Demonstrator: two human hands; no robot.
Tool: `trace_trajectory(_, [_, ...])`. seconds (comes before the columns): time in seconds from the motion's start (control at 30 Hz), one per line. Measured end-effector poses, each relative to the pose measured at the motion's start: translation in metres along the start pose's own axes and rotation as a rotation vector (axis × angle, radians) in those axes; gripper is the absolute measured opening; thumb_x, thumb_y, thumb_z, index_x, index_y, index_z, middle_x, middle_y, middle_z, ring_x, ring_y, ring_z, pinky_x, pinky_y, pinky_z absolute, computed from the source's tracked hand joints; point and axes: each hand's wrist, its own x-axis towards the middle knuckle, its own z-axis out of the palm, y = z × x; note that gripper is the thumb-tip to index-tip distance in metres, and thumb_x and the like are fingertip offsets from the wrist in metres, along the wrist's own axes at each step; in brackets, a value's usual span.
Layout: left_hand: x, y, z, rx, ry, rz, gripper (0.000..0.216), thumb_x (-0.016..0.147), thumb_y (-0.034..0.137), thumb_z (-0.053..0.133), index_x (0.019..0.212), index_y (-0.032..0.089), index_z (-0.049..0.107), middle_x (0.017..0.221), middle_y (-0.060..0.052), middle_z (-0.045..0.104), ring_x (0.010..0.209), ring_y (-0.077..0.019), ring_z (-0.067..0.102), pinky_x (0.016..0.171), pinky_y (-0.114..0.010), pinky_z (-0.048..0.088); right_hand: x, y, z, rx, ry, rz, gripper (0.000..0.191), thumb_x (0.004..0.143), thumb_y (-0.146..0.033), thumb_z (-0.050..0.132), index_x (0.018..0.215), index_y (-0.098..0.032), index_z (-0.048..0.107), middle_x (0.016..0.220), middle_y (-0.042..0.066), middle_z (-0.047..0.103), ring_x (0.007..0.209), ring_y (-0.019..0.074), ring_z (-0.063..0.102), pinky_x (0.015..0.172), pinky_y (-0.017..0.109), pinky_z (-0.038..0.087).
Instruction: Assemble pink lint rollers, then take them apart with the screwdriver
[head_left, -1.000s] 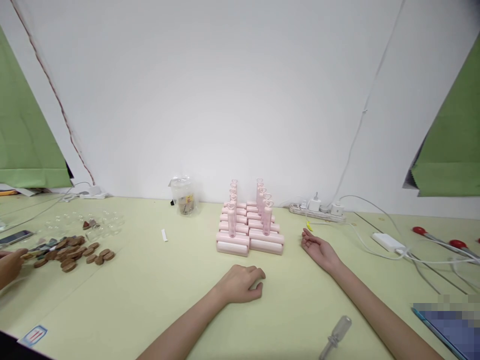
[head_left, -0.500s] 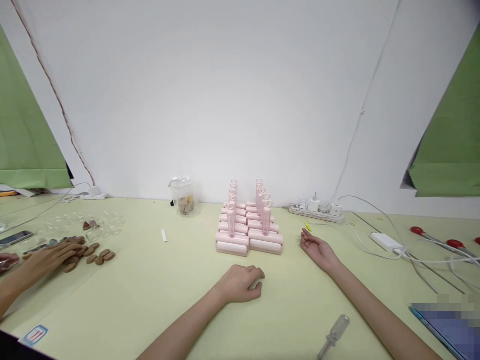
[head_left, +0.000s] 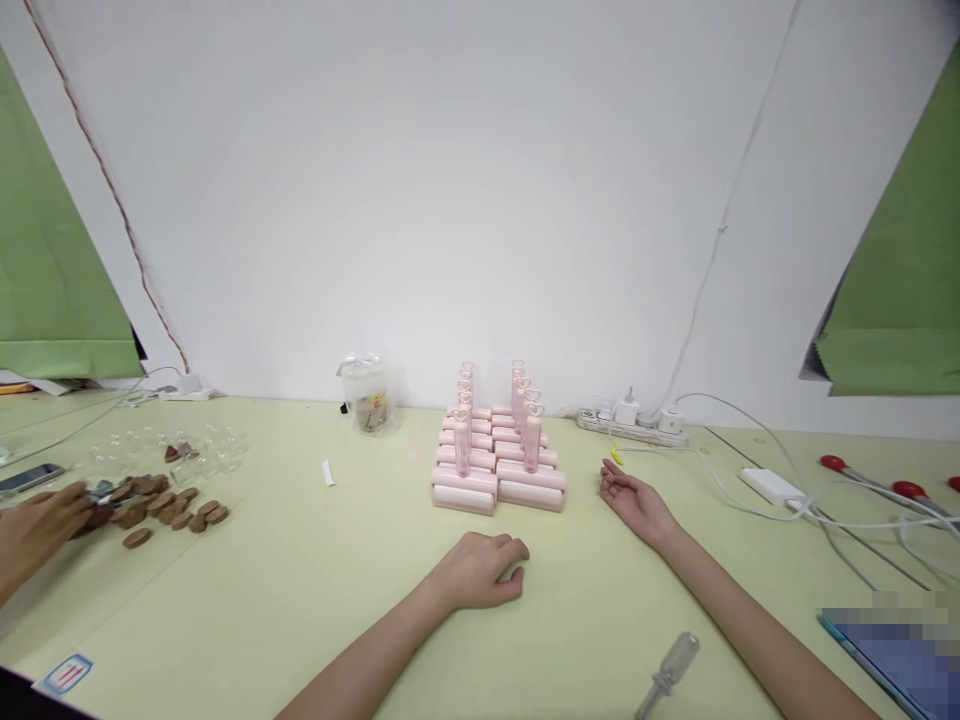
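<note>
My left hand [head_left: 480,572] rests on the pale green table, fingers loosely bent and thumb apart, holding nothing. To the right, my right hand [head_left: 637,508] lies turned partly palm up with relaxed fingers and nothing in it. Just beyond my left hand stand two rows of pink lint rollers [head_left: 531,490], roller heads down and handles pointing up. A small yellow item [head_left: 616,455] lies near my right fingertips. Between my forearms, close to the near edge, is a tool with a clear handle [head_left: 679,660], perhaps a screwdriver; its far end is cut off by the frame.
At left, a co-worker's hand [head_left: 45,530] is over brown oval pieces [head_left: 161,503]. Clear plastic bits [head_left: 217,450] and a phone [head_left: 30,478] lie there. A bagged cup [head_left: 370,395] and power strip [head_left: 637,428] stand by the wall. Cables, a white adapter [head_left: 772,487] and a blue-edged tablet [head_left: 892,660] occupy the right.
My two hands and the lint rollers stay where they were. The co-worker's hand at left has drawn back leftward, uncovering more of the brown pieces.
</note>
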Motion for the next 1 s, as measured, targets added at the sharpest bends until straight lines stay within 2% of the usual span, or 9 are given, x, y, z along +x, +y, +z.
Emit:
trace_trajectory(0.17, [-0.0004,0.0006,-0.0011,0.001,-0.002,0.001,0.023,0.078,0.026,0.039,0.098,0.023,0.049,0.084,0.003,0.063,0.064,-0.0146,0.059,0.055,-0.023,0.04,-0.0004,-0.0003,0.0,-0.007,-0.004,-0.003,0.018,0.088,-0.025,0.05,0.102,-0.014,0.053,0.094,0.004,0.056,0.071,0.0129,0.057,0.06,0.028,0.05])
trace_trajectory(0.37, [-0.0014,0.0011,-0.0009,-0.002,-0.002,-0.001,0.023,0.078,0.025,0.039,0.098,0.023,0.049,0.085,0.003,0.063,0.065,-0.0147,0.06,0.057,-0.023,0.04,-0.0007,0.0003,0.0008,-0.026,-0.006,-0.02,0.022,0.088,-0.027,0.05,0.106,-0.015,0.052,0.101,0.005,0.055,0.079,0.0158,0.057,0.066,0.032,0.05])
trace_trajectory(1.0, [-0.0009,0.0025,-0.0031,-0.017,-0.017,-0.016,0.023,0.078,0.025,0.04,0.099,0.023,0.049,0.086,0.002,0.063,0.067,-0.0149,0.06,0.059,-0.023,0.042,-0.0042,-0.0001,0.0039,-0.02,0.006,-0.016,0.021,0.088,-0.026,0.05,0.104,-0.014,0.052,0.097,0.005,0.056,0.075,0.0145,0.057,0.063,0.03,0.05])
